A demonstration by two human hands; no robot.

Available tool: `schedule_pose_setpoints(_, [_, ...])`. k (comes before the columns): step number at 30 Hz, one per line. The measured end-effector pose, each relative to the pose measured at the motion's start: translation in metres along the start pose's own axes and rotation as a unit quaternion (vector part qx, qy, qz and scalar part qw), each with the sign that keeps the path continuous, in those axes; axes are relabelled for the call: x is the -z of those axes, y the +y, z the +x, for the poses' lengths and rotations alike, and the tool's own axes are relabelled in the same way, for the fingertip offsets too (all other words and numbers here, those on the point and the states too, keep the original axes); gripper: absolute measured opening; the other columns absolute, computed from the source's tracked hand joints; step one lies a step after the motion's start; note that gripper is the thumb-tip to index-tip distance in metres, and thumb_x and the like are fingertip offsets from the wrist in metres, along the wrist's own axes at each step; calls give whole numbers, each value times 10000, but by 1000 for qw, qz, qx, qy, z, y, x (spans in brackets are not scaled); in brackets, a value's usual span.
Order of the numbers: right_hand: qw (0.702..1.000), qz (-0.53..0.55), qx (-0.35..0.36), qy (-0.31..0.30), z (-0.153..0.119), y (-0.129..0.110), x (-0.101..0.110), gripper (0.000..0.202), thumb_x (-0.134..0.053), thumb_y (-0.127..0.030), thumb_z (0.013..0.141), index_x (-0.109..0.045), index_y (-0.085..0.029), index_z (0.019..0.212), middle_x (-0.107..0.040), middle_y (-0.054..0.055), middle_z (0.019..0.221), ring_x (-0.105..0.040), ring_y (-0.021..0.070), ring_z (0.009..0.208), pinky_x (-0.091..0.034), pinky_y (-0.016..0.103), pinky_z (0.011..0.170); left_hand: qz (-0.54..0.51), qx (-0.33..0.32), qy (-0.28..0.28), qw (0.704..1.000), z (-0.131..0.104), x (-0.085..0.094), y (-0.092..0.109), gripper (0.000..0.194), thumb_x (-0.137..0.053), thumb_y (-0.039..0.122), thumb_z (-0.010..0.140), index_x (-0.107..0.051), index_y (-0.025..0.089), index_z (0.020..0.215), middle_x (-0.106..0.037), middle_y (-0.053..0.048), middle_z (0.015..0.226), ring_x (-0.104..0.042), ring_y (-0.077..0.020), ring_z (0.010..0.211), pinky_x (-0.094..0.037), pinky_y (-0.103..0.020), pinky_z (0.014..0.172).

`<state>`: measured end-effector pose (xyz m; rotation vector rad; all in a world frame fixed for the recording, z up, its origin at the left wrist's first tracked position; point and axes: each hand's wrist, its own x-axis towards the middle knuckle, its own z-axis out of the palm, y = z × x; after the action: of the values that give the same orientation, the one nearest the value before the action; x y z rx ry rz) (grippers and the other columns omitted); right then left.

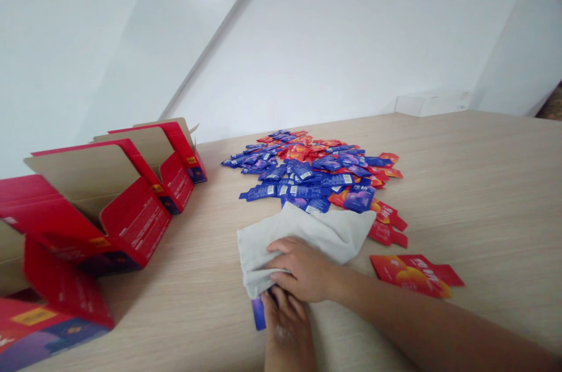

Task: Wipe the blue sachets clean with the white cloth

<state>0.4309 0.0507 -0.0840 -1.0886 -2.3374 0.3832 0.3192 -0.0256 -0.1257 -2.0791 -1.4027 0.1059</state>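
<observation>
A pale grey-white cloth (307,226) lies spread on the table in front of the pile of packets. My right hand (302,269) presses on the cloth, its fingers bent and bunched into the fabric. Close below it, my left hand (287,325) grips a blue-purple packet (258,313) against the table, fingers pressed together. Most of that packet is hidden under the cloth and the left hand. To the right of my right forearm lies a single red-and-orange packet (415,275), apart from the pile.
Behind the cloth spreads a heap of blue (302,170) and red packets (302,151). Several opened red cartons (136,228) stand in a row along the left. A white block (432,104) sits against the white wall (351,38) at the back of the wooden table (496,185).
</observation>
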Motion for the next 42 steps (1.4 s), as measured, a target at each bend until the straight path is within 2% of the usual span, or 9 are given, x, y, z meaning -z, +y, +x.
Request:
schedule_pose_setpoints(4, [1000,-9,3,14,1,3,-4,239,-532,-325,871,-711,-168,854,-598,94,1219,-530,224,1112,-361,361,992,-24,3,4,1000,0,0,-1,324,-517,95,771,-676,67,1051,-668,-212,1118,-605,-273,1102,-385,-422,1035])
schedule_pose_setpoints(8, [1000,-8,5,22,1,3,-5,233,-545,-323,865,-705,-160,819,-605,98,1211,-540,221,1100,-364,350,990,-23,-3,5,1000,-1,0,-1,331,-507,85,770,-676,78,1055,-681,-193,1104,-608,-268,1099,-382,-428,1040])
schedule_pose_setpoints(13, [1000,1,4,-13,0,-1,1,238,-542,-341,877,-709,-239,1011,-554,76,1290,-494,232,1180,-332,387,1019,-47,15,15,999,0,-6,1,352,-496,60,753,-667,46,1060,-666,-227,1114,-600,-288,1106,-390,-447,1030])
schedule_pose_setpoints(18, [999,9,16,-37,-1,-3,4,297,-508,-357,908,-635,-332,1175,-522,56,1326,-480,217,1197,-321,393,1020,-9,9,13,1000,0,-7,3,366,-491,77,742,-679,102,1055,-688,-175,1100,-605,-284,1100,-379,-462,1032])
schedule_pose_setpoints(27, [999,-4,-7,-35,0,-3,3,305,-516,-380,898,-633,-343,1178,-535,56,1307,-475,234,1193,-319,414,1016,45,-5,4,999,-1,2,0,370,-480,83,758,-669,86,1076,-680,-185,1112,-605,-272,1100,-359,-433,1045])
schedule_pose_setpoints(34, [999,-19,-32,-14,-1,-2,1,306,-501,-349,900,-640,-329,1171,-557,40,1266,-473,228,1175,-324,393,1014,25,-10,-4,1000,0,1,-1,330,-491,139,793,-678,106,1063,-690,-160,1106,-606,-261,1100,-369,-422,1036])
schedule_pose_setpoints(42, [998,-36,-54,-7,1,-2,2,291,-500,-339,894,-665,-295,1129,-579,49,1228,-477,224,1155,-329,385,1006,6,-7,24,1000,1,3,-2,303,-493,105,772,-703,77,990,-697,-190,1064,-623,-258,1074,-401,-397,1018])
